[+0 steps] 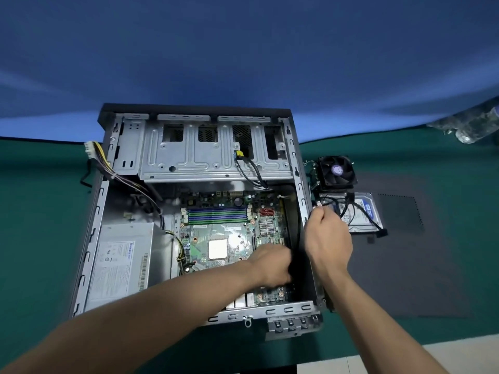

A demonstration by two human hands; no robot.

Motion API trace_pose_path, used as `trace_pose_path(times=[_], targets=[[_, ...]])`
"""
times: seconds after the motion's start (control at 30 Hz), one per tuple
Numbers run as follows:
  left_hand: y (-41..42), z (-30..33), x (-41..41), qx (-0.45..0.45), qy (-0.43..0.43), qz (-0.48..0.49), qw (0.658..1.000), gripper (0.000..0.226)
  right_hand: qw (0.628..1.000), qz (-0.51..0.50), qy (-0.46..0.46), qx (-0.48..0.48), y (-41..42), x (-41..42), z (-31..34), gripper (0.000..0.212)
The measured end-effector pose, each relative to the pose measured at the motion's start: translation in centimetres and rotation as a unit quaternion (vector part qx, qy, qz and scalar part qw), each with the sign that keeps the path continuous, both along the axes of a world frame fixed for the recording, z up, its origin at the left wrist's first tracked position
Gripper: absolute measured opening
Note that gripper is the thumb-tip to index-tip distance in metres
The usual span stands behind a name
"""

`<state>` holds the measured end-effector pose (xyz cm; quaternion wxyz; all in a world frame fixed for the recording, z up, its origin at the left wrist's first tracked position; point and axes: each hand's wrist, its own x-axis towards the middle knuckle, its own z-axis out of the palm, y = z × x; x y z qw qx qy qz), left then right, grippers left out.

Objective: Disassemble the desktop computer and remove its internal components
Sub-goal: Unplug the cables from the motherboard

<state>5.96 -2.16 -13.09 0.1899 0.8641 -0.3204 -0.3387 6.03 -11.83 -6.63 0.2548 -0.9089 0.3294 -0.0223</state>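
Overhead, green table (40,238), blue backdrop (243,49)

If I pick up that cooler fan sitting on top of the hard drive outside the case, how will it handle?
The cooler fan is probably top-light and heavier below, given the metal block under it. It perches on the hard drive among loose cables, so it may snag or drag them. Its blades look exposed; hold the frame.

1 open PC case (299,184), 1 PSU (121,263), 1 mobo (229,238), 1 fan cooler (337,171), 1 HDD (367,211), 2 hands.
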Motion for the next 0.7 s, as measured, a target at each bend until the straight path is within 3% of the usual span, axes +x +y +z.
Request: trace_pose_path(times=[0.2,0.33,0.5,0.7], targets=[[-0.3,-0.1,-0.3,-0.028,-0.066,-0.041,0.997,0.035,1.000,-0.003,0.001,0.008,0.0,0.0,-0.1,0.037],[-0.5,-0.7,-0.5,-0.038,-0.085,-0.046,0.995,0.022,1.000,-0.006,-0.010,0.015,-0.1,0.0,-0.2,0.037],[-0.2,-1.5,-0.6,-0.044,-0.083,-0.054,0.994,0.044,1.000,-0.013,-0.011,0.025,-0.1,0.0,-0.3,0.035],[0.0,-1.9,-0.6,-0.060,-0.056,-0.045,0.996,0.047,0.999,-0.010,-0.017,0.027,-0.2,-0.1,-0.3,0.036]])
